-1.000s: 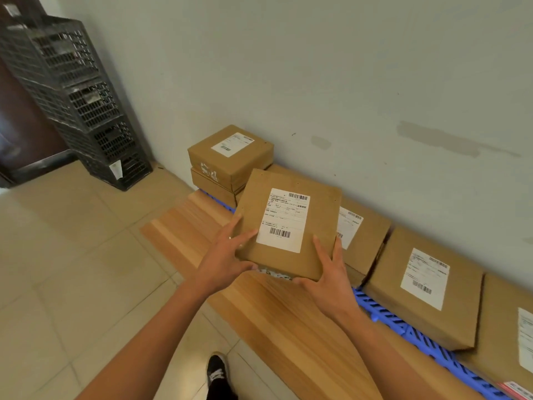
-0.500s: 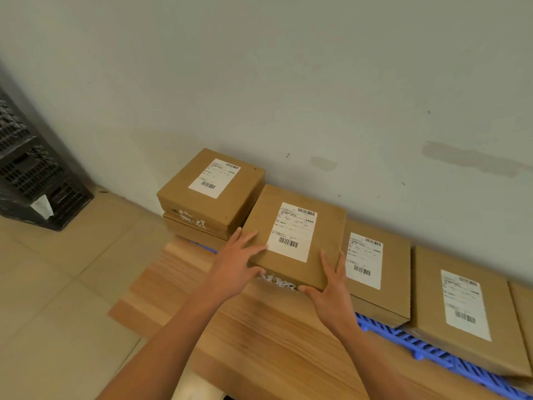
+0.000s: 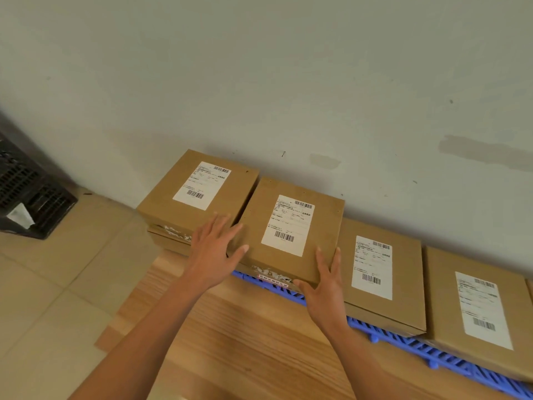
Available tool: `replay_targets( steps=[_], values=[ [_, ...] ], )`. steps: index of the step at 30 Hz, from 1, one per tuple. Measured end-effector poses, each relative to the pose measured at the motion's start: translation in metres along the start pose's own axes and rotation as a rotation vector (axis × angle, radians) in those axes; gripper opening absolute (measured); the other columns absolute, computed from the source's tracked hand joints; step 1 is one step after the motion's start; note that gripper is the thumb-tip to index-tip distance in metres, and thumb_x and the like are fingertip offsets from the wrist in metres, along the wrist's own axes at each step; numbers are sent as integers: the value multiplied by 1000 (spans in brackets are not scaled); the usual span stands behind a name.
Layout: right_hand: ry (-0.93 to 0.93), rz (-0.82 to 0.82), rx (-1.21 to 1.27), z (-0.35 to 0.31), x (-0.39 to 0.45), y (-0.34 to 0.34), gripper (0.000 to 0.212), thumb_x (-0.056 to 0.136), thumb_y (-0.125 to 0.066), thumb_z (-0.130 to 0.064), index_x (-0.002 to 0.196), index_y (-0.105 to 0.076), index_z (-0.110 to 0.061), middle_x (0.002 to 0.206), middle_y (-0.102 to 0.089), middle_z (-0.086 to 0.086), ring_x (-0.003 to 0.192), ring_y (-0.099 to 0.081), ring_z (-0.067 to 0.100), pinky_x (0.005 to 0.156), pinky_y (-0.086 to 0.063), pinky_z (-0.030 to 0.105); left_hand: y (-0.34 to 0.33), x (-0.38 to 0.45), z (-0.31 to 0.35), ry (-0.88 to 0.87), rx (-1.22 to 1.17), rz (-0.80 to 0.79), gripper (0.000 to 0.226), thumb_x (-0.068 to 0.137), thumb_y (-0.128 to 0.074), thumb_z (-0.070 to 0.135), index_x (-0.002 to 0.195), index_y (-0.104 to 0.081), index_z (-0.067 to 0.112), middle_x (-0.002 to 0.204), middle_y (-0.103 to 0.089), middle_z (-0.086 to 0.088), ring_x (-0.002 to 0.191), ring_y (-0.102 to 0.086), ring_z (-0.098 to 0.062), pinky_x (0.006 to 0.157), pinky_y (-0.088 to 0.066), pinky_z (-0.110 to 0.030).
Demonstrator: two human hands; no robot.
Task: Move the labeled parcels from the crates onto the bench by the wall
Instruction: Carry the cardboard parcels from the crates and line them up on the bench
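1. At far left a black crate (image 3: 31, 197) stands on the tiled floor (image 3: 57, 298) against the wall (image 3: 259, 67).
2. A two-high stack of labeled parcels (image 3: 199, 189) sits at the left end of the row.
3. Your left hand (image 3: 215, 255) lies with fingers straight and spread, flat against the left edge of the middle parcel (image 3: 291, 229).
4. That parcel lies label up on the blue slatted rack (image 3: 403, 340) by the wall, touching the stack.
5. Your right hand (image 3: 326, 287) has straight fingers along the parcel's right side, thumb at its front corner.
6. Two more parcels, (image 3: 383, 272) and (image 3: 478, 307), continue the row rightward, behind the wooden bench top (image 3: 245, 342).
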State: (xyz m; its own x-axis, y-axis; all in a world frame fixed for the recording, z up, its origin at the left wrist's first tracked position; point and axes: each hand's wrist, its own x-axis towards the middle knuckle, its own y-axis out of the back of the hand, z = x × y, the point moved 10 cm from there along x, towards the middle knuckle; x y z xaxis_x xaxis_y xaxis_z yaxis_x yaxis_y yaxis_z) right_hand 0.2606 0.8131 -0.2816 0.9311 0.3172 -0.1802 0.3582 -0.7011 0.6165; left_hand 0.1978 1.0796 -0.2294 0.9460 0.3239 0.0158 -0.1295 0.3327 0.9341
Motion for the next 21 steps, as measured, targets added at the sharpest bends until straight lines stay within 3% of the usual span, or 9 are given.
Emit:
replay_targets(
  steps=[4, 7, 16, 19, 21],
  values=[
    [23, 1, -38, -4, 6, -6, 93, 88, -74, -37, 157, -12, -48, 160, 28, -23, 155, -5, 20, 115, -40, 50, -17, -1, -13, 12, 81, -88, 67, 96, -37, 68, 155, -33, 38, 168, -17, 0, 156, -1, -21, 123, -5, -55],
    [45, -10, -68, -7, 10, -5, 90, 89, -73, -38, 156, -14, -51, 160, 29, -23, 155, -6, 22, 112, -44, 50, -23, -4, -12, 7, 119, -90, 68, 96, -43, 66, 156, -30, 37, 169, -13, -1, 156, 2, -23, 124, -4, -56],
    [50, -59, -224, -10, 11, -2, 90, 89, -69, -49, 156, -8, -49, 161, 30, -15, 155, -5, 28, 117, -36, 52, -20, -2, -6, -32, 175, -86, 64, 96, -48, 59, 153, -35, 32, 163, -25, -5, 154, -11, -29, 119, -16, -60],
    [66, -45, -297, -17, 6, 4, 86, 91, -64, -54, 159, -14, -39, 165, 22, -9, 155, -6, 26, 118, -32, 48, -18, -3, -2, -21, 164, -96, 60, 99, -45, 57, 152, -36, 30, 163, -25, -5, 153, -12, -28, 119, -16, -60],
    [77, -30, -303, -21, -2, 12, 76, 94, -57, -57, 158, -24, -33, 169, 5, -5, 154, -13, 22, 118, -30, 43, -15, -6, 7, -33, 154, -93, 58, 100, -45, 54, 151, -38, 29, 162, -28, -5, 151, -18, -28, 118, -20, -59]
  ],
)
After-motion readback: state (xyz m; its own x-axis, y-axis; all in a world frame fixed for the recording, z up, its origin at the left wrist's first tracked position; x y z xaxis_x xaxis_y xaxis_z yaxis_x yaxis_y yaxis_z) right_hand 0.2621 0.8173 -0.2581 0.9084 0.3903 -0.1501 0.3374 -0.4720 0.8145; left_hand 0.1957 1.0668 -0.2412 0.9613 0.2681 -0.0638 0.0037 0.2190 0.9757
